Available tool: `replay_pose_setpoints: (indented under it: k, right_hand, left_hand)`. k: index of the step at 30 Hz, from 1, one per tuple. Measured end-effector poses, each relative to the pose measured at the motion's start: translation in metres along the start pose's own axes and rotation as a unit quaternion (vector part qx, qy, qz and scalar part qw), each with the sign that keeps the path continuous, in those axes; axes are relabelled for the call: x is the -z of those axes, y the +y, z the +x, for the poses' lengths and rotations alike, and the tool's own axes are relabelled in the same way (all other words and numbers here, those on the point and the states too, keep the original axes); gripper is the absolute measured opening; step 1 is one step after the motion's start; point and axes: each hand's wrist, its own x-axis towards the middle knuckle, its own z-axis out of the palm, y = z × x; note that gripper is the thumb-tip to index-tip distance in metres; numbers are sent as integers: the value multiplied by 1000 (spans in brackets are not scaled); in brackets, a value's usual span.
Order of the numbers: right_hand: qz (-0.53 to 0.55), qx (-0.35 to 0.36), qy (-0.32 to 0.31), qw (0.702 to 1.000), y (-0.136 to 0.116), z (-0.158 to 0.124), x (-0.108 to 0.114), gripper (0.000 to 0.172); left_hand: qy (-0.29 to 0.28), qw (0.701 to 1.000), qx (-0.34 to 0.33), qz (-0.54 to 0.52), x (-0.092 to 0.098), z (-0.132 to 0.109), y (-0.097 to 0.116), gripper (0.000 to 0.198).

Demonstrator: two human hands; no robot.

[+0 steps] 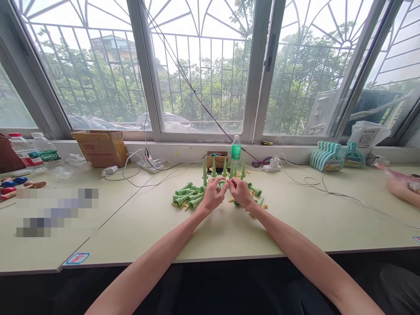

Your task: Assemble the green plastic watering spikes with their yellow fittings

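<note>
My left hand (214,192) is closed on a green plastic piece (222,183), its ring-shaped end showing between the hands. My right hand (240,191) meets it from the right, thumb and fingertips pinched at the piece; whether a smaller part is between them cannot be made out. Behind the hands several green cones (214,168) stand upright, points up. A pile of green tubular pieces (188,195) lies left of my left hand, mixed with small yellow parts (185,205). More green pieces (255,190) and yellow parts lie to the right of my right hand.
Along the window side are a cardboard box (100,148), a power strip (150,164), a green bottle (236,148), cables and teal plastic items (326,156). Water bottles (47,150) stand at the left. Another person's hand (403,189) holds a plastic bag at the right edge.
</note>
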Motion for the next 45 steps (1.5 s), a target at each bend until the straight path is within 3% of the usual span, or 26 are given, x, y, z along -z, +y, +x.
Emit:
replay_pose_setpoints:
  k: [6,11,25,32,45]
  right_hand:
    - [0,-16,39,999,-3,-1,2,37]
    - [-17,-21,61,998,-4,0,2,40]
    - [-22,-19,64,997,-7,-2,3,40]
    - [-17,-24,56,998,-6,-2,2,40]
    - [0,-21,37,999,-10,-3,3,30]
  left_hand:
    - [57,995,70,-54,1,4,-5,27]
    - [41,993,94,-62,3,3,-3,16]
    - [-12,996,33,-80,0,0,-3,25]
    - [7,998,21,-53,0,1,-2,20]
    - [59,991,-23,114,0,2,-5,19]
